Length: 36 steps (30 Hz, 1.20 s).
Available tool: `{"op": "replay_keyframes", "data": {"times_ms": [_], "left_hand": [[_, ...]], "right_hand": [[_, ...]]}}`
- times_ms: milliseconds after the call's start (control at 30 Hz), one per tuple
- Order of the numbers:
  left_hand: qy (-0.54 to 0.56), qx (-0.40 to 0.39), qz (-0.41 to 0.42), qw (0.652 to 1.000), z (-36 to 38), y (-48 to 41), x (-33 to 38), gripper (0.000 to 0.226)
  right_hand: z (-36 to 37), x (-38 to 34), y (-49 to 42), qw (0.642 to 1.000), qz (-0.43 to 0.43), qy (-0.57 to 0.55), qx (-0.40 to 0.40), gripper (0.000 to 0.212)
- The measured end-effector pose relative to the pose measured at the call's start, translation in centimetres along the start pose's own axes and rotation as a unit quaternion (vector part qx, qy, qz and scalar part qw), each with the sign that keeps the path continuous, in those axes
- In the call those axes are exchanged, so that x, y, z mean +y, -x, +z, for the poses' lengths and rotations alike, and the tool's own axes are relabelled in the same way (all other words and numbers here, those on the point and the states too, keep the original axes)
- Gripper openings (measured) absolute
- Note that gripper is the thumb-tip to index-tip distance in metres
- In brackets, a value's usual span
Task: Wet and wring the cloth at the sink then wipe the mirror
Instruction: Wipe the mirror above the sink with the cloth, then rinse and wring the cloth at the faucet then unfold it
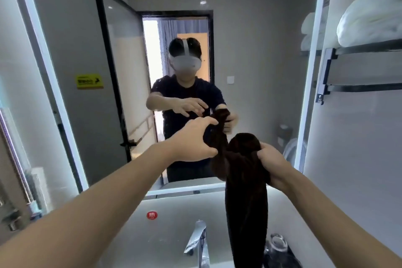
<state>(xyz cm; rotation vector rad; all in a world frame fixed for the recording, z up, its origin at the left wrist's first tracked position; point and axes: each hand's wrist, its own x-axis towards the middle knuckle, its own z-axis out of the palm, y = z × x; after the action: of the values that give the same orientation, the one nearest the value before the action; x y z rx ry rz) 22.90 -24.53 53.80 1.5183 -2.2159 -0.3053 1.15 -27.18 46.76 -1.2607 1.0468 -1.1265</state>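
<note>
A dark brown cloth (245, 180) is bunched in the right hand (273, 160), whose curled fingers clamp a thick fold of it. Above the grip the cloth bulges up in a rounded hump; below the grip a long tail hangs straight down. To the left of the grip, the left hand (195, 140) is spread in a wide C, thumb above and fingers below, right at the cloth's upper end and not closed on it. Beyond the grip stands the mirror (250, 50); beneath it are a chrome faucet (196, 240) and the sink counter (165, 235).
</note>
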Motion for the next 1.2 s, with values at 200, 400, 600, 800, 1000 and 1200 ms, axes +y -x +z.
{"op": "replay_keyframes", "data": {"times_ms": [200, 400, 600, 800, 1000, 1200], "left_hand": [[0.356, -0.166, -0.062, 0.917, 4.8, 2.8, -0.5, 0.083], [0.302, -0.099, -0.06, 0.946, 10.2, 6.3, -2.5, 0.077], [0.362, 0.018, -0.104, 0.926, 13.5, 7.8, -2.0, 0.023], [0.392, 0.08, -0.239, 0.885, 16.7, 8.7, -1.9, 0.03], [0.525, 0.08, -0.37, 0.762, 19.8, 9.8, -1.0, 0.033], [0.654, 0.058, -0.337, 0.675, 19.7, 12.6, -1.0, 0.036]], "right_hand": [[0.8, 0.0, 3.0, 0.987, 0.021, -0.012, -0.159, 0.033], [2.4, 3.2, 4.3, 0.992, 0.073, -0.012, -0.101, 0.033], [2.1, 6.8, 5.1, 0.991, 0.132, -0.013, -0.033, 0.022], [1.5, 10.9, 7.5, 0.992, 0.055, 0.067, 0.097, 0.013], [6.2, 16.2, 14.5, 0.977, -0.131, 0.152, 0.079, 0.061], [2.5, 19.1, 17.4, 0.97, -0.14, 0.18, 0.082, 0.091]]}}
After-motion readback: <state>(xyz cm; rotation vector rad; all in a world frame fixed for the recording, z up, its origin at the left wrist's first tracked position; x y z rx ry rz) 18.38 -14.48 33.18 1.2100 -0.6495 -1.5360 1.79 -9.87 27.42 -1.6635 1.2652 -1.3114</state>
